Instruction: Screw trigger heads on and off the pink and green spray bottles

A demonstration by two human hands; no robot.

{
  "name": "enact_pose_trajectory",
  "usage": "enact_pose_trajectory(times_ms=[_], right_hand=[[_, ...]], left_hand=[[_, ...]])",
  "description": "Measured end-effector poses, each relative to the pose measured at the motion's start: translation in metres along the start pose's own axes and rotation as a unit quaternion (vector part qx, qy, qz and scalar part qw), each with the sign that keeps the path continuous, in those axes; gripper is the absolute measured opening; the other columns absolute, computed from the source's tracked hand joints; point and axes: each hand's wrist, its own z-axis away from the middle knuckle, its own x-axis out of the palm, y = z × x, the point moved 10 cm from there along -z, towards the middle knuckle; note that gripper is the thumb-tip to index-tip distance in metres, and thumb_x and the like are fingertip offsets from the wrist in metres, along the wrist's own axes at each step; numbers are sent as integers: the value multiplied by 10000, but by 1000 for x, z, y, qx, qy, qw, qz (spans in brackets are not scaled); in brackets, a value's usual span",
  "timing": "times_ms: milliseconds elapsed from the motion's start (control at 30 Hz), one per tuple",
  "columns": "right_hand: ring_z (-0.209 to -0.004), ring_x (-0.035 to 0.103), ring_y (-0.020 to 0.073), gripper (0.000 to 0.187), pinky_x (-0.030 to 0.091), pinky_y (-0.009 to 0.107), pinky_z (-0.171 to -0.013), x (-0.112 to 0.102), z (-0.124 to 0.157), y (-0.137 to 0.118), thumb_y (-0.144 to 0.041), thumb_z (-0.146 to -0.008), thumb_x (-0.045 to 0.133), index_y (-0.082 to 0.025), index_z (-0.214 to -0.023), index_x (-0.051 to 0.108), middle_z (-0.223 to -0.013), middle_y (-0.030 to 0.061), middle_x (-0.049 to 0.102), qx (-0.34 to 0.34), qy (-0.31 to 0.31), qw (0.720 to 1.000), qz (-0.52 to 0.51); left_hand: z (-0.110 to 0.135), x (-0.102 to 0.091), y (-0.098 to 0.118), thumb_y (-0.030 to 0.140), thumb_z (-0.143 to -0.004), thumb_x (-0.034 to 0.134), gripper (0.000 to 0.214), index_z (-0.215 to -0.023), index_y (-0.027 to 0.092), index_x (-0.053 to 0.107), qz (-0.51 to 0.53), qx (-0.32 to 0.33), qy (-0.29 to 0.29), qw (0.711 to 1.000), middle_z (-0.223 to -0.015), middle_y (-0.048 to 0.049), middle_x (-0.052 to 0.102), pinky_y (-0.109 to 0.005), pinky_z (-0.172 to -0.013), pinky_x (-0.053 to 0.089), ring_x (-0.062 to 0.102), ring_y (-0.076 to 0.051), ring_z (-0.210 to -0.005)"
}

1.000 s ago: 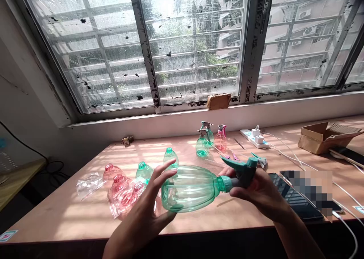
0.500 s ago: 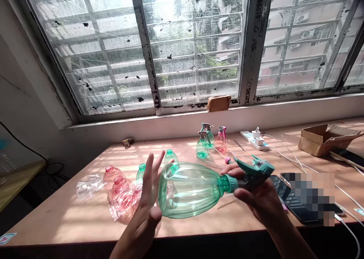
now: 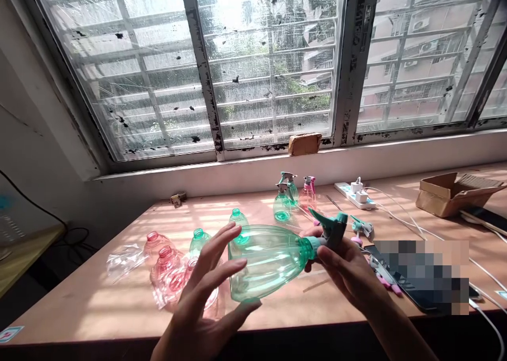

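My right hand (image 3: 348, 270) gripped a teal-grey plastic trigger-sprayer (image 3: 335, 234); my left hand (image 3: 202, 296) loosely framed a rounded green plastic bottle (image 3: 271, 260). Straight alignment seemed wise.

one head view, from above the near edge, facing forward and down across the table (image 3: 99, 311)
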Motion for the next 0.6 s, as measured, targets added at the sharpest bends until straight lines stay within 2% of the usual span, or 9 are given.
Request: enact_pose_trajectory(times_ms=[67, 133, 200, 233, 300, 367, 400, 500, 600], right_hand=[[-698, 736, 211, 351, 651, 376, -694, 1, 0, 6, -529, -838, 871, -271, -1056, 776, -947, 47, 788, 9, 11, 1000, -19], [-786, 756, 217, 355, 655, 360, -721, -1, 3, 3, -519, -796, 912, -285, -1023, 773, -1065, 54, 788, -6, 36, 999, -9], [-923, 768, 248, 312, 663, 374, -791, -4, 7, -8, -456, -811, 920, -297, -1035, 771, -1102, 60, 788, -47, 57, 997, 24], [-987, 764, 262, 296, 664, 389, -831, -3, 9, -16, -400, -821, 923, -307, -1057, 770, -1108, 60, 787, -78, 61, 994, 48], [-1043, 750, 270, 333, 663, 403, -869, 1, 15, -35, -273, -812, 935, -331, -1091, 764, -1103, 50, 785, -151, 57, 982, 94], [-1051, 741, 265, 375, 662, 388, -865, 7, 19, -46, -197, -799, 937, -340, -1096, 759, -1092, 40, 780, -198, 40, 970, 131], [-1056, 738, 263, 373, 661, 381, -860, 9, 19, -47, -188, -805, 931, -339, -1096, 753, -1097, 39, 777, -207, 33, 967, 144], [-1079, 735, 275, 335, 651, 397, -885, 8, 18, -43, -235, -831, 912, -327, -1101, 735, -1118, 44, 767, -201, 49, 963, 172], [-851, 760, 237, 287, 650, 377, -790, 2, 13, -26, -311, -885, 868, -320, -1113, 693, -941, 8, 768, -135, 68, 974, 166]], left_hand=[[4, 7, 5, 85, -997, 702, 668, -1485, 505, 526, -16, 4, -13, 1000, -1752, 58, 318, -580, -1288, 366, 256, -314, -1640], [7, 12, -2, 181, -990, 758, 754, -1566, 525, 414, -13, -28, -33, 999, -1797, 61, 196, -585, -1309, 320, 153, -327, -1667], [9, 13, -15, 474, -910, 842, 967, -1655, 522, 228, 17, -79, -36, 996, -1819, 19, 103, -630, -1311, 275, 98, -390, -1667], [10, 12, -23, 637, -854, 819, 1062, -1677, 512, 158, 37, -109, -34, 993, -1821, -7, 102, -668, -1305, 249, 103, -427, -1659], [11, 12, -41, 841, -843, 633, 1034, -1686, 498, 145, 66, -172, -38, 982, -1808, -38, 175, -738, -1283, 204, 149, -478, -1639], [13, 16, -55, 834, -945, 469, 844, -1675, 497, 211, 65, -222, -63, 971, -1789, -41, 250, -772, -1268, 176, 180, -484, -1631], [13, 19, -58, 783, -990, 458, 776, -1671, 497, 221, 53, -235, -76, 967, -1785, -41, 259, -774, -1267, 169, 180, -478, -1632], [9, 22, -59, 610, -1031, 588, 763, -1668, 504, 181, 2, -233, -71, 970, -1783, -55, 256, -759, -1263, 209, 215, -461, -1626], [2, 16, -50, 508, -992, 723, 838, -1656, 502, 212, -22, -196, -11, 980, -1766, -67, 292, -728, -1255, 280, 287, -449, -1602]])
